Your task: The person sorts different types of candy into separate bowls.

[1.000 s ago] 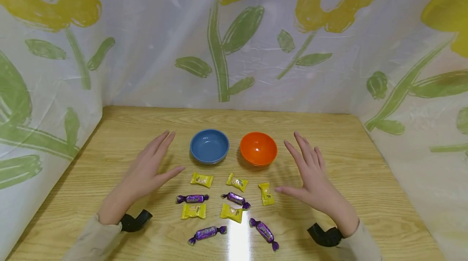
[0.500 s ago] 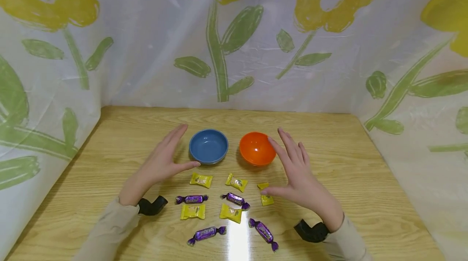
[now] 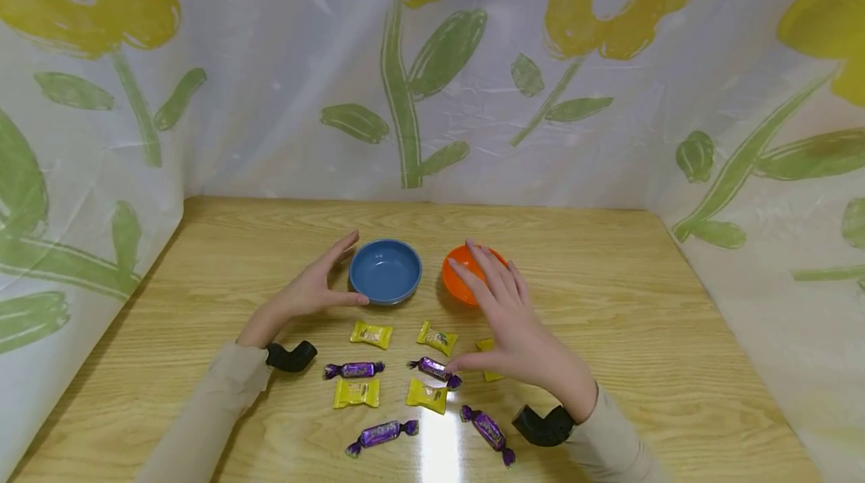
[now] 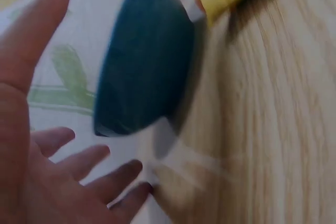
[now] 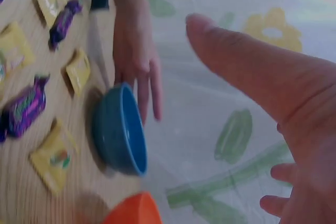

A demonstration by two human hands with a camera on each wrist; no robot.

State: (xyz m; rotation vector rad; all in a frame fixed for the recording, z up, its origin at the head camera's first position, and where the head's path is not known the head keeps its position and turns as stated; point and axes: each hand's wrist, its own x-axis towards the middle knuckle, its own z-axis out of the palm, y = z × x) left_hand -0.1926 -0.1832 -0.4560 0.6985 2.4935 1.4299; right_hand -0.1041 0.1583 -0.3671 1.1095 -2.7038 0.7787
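Observation:
My left hand (image 3: 307,293) is at the left side of a blue bowl (image 3: 387,273), thumb by its front rim and fingers spread along its far side. In the left wrist view a gap shows between those fingers and the bowl's wall. Over the orange bowl (image 3: 456,285) reaches my right hand (image 3: 520,336), its fingers extended and covering part of that bowl. Its thumb points left above a purple twist-wrapped candy (image 3: 432,368). Nothing is held in either hand. Both bowls stand upright with nothing inside that shows.
In front of the bowls lie several yellow-wrapped candies (image 3: 371,333) and several purple candies (image 3: 381,433). One yellow candy (image 3: 488,348) is partly hidden under the right hand. Black wrist mounts (image 3: 543,425) sit on both wrists. A flowered cloth (image 3: 270,130) walls the table's back and sides.
The left hand has moved right and forward, up to the blue bowl. My right hand has swung left from beside the orange bowl to over it. Bowls and candies have stayed put.

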